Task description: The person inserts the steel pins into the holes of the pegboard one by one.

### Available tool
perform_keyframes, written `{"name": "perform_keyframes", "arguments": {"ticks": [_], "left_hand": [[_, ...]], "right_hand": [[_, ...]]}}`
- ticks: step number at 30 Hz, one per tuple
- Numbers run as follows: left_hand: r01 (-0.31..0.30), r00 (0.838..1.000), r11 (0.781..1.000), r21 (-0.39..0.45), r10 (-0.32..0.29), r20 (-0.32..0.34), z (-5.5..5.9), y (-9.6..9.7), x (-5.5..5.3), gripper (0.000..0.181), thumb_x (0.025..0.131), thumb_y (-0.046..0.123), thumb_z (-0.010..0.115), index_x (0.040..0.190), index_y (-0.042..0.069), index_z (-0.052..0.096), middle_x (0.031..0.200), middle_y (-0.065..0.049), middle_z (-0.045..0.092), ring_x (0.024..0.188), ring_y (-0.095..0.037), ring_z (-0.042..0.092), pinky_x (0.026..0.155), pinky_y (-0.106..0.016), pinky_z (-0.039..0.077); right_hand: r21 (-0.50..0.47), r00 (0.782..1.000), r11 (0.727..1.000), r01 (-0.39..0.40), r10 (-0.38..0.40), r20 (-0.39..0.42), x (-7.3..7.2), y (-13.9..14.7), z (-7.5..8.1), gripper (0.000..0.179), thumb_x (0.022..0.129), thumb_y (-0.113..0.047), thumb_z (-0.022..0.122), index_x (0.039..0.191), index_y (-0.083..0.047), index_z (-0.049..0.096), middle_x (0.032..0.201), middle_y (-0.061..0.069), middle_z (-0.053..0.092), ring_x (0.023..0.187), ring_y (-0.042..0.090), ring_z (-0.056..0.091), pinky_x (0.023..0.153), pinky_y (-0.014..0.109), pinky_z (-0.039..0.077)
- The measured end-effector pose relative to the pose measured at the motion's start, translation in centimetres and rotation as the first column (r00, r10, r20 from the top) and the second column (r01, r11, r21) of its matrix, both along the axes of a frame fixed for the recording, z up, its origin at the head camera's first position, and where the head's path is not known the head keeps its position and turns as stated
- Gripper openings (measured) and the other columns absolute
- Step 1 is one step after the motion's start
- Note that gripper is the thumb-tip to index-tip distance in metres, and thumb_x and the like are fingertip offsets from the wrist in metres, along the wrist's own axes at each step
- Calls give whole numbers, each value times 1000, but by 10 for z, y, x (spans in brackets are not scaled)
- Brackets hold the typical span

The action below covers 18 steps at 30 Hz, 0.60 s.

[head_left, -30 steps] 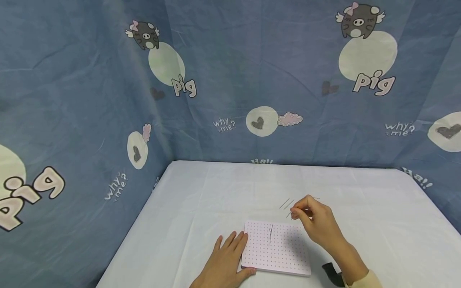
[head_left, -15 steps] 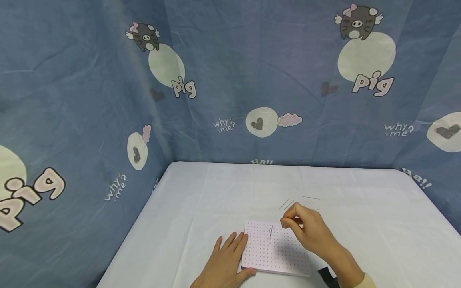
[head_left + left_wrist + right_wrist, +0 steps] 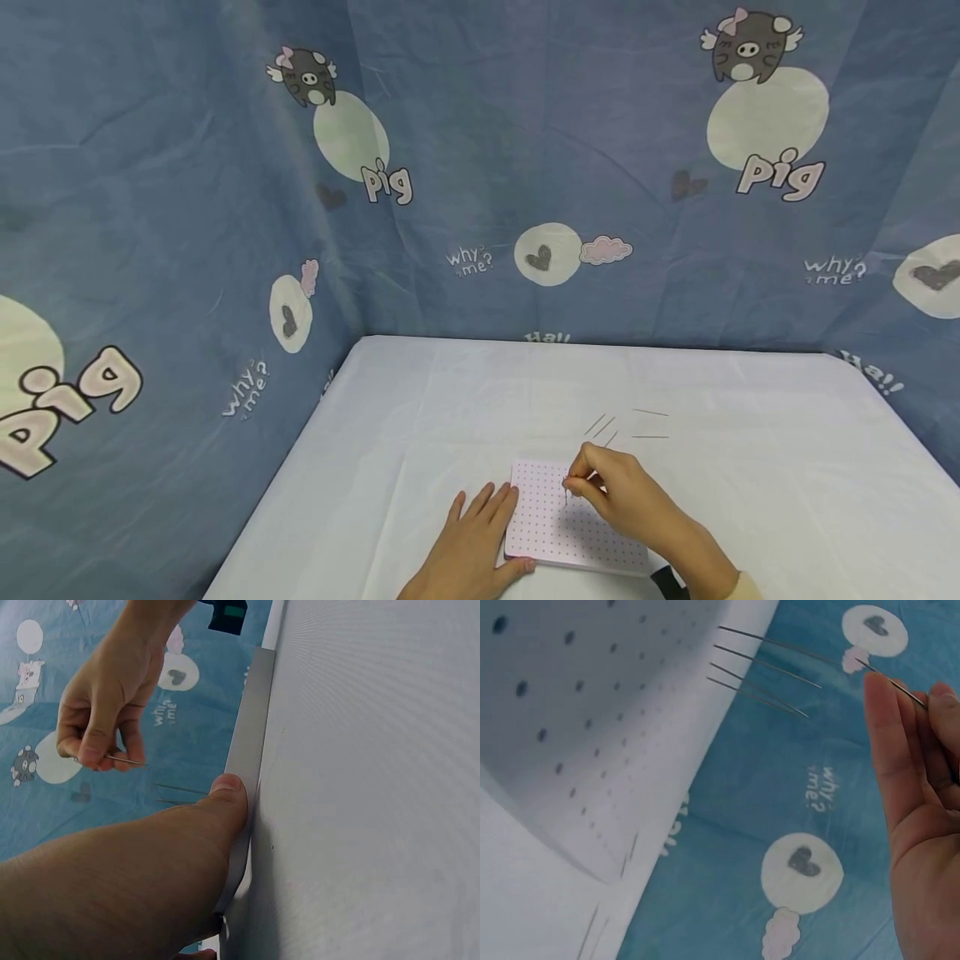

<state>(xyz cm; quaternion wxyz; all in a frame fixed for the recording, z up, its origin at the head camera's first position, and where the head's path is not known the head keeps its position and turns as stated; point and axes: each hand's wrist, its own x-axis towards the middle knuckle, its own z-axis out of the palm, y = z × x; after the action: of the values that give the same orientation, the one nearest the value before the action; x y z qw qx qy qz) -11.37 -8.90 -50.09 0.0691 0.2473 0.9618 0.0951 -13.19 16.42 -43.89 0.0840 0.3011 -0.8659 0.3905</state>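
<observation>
A white pegboard [image 3: 543, 529] with rows of small holes lies on the table. My left hand [image 3: 467, 546] rests at its left side, fingers straight along the edge, and the thumb [image 3: 227, 793] presses its front side. Over the board, my right hand [image 3: 626, 496] pinches a thin metal needle [image 3: 892, 685] between thumb and fingertips. Several similar needles [image 3: 768, 667] stand up from the board in the right wrist view, near the held one. The right hand partly hides them in the head view. Whether the held needle touches the board cannot be told.
Several loose needles [image 3: 649, 437] lie on the white tablecloth [image 3: 450, 392] behind the board. A blue patterned curtain [image 3: 450, 167] hangs behind and left of the table. A black strap [image 3: 670, 583] sits by the right wrist.
My right hand has moved left and toward the board's upper middle, bringing the needle over the standing ones. The left hand stays in place on the board's edge.
</observation>
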Motion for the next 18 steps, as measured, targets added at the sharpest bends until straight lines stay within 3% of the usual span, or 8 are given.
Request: {"name": "perform_keyframes", "arguments": {"ticks": [6,18], "left_hand": [[1,1000,1000,-3,-1,0,1,0,0,97,89,77,52,159,13,35,164,-6,41,152,-31,37,119,-63,30],[2,1000,1000,6,-3,13,3,0,0,97,89,76,53,159,12,36,164,-7,40,152,-32,36,119,-64,30]], "right_hand": [[14,999,1000,-24,23,34,-1,0,-6,12,97,-15,68,92,-16,58,89,-3,73,82,-1,68,72,17,58],[84,999,996,-39,36,29,-4,-1,-14,15,95,-16,72,90,-18,57,89,-8,73,82,-3,67,69,17,57]]}}
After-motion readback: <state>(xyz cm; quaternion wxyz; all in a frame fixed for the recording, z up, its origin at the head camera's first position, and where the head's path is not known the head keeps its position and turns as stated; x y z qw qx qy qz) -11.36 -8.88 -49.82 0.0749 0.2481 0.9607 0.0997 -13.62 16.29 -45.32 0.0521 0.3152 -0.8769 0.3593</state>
